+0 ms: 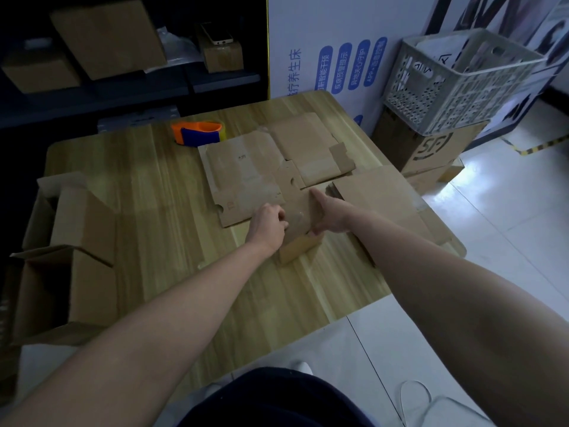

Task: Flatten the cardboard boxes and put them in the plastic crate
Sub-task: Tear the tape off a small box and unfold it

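Near the middle of the light wooden table (pixel 154 211), a small brown cardboard box (pixel 300 243) lies partly collapsed. Its near wall stands up and its top panel is pushed down toward the flat sheets behind it. The left hand (pixel 267 224) grips the box's left side, its fingers (pixel 281 217) curled onto the cardboard. The right hand (pixel 332 215) rests on the box's right side with fingers straight and apart, the forefinger reaching away from the person and the thumb pointing down at the near corner.

Touching the box on its far side, a flattened brown cardboard sheet with notched tabs (pixel 243 177) lies on the table. A second flattened brown sheet (pixel 308 140) lies farther back, beside its right edge. A third flat brown panel (pixel 378 192) lies beside the right wrist and runs toward the table's right edge. An orange and blue tape dispenser (pixel 197 134) sits just behind the sheets.

At the table's left edge stands an open brown cardboard box (pixel 86 223) with its flaps up. A second open brown box (pixel 77 291) stands nearer the person.

Well apart to the right, off the table, a light grey perforated plastic crate (pixel 455 87) sits tilted on a brown carton with black lettering (pixel 431 149), which stands on the white tiled floor (pixel 508 226). Something white shows inside the crate; I cannot tell what it is. Dark shelves (pixel 215 81) behind the table hold more brown boxes.
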Tool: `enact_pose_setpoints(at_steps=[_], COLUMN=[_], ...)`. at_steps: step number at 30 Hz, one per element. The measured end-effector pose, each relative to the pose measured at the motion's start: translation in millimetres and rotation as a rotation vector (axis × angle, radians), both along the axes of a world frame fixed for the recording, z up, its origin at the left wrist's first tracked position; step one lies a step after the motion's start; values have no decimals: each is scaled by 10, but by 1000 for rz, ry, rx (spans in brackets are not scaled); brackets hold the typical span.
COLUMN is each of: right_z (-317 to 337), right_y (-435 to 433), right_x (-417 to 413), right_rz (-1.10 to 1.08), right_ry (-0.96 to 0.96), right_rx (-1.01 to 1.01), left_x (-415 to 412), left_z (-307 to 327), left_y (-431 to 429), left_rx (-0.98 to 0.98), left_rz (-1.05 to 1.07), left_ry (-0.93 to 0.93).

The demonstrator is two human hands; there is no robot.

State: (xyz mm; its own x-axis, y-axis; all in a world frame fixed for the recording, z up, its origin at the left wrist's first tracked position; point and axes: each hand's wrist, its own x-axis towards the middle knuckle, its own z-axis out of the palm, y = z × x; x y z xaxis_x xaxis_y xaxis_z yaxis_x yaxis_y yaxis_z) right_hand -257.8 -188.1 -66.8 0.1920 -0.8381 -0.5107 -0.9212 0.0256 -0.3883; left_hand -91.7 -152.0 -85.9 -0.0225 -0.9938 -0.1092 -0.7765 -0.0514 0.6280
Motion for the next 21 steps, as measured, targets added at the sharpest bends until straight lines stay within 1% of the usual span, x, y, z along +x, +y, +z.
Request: enact_pose_setpoints(at_steps=[5,8,10,13,21], right_z=[-72,-68,-40,-6,48], right_y=[28,-3,-41,-83,-134], right_x=[-46,-50,-52,-64,-38], right_rz=[-7,1,10,9,35], right_ry=[79,61,36,13,53], right_rx=[-28,-17,13,23,76], left_x=[-122,-119,-130,-161,-213], left_z=[-2,22,41,31,20], left_y=[-36,-109,-150,-168,-184], left_rx=[30,124,165,156,129], left_rz=[15,-50,-90,-102,-69], left_ry=[4,9,-25,-2,30])
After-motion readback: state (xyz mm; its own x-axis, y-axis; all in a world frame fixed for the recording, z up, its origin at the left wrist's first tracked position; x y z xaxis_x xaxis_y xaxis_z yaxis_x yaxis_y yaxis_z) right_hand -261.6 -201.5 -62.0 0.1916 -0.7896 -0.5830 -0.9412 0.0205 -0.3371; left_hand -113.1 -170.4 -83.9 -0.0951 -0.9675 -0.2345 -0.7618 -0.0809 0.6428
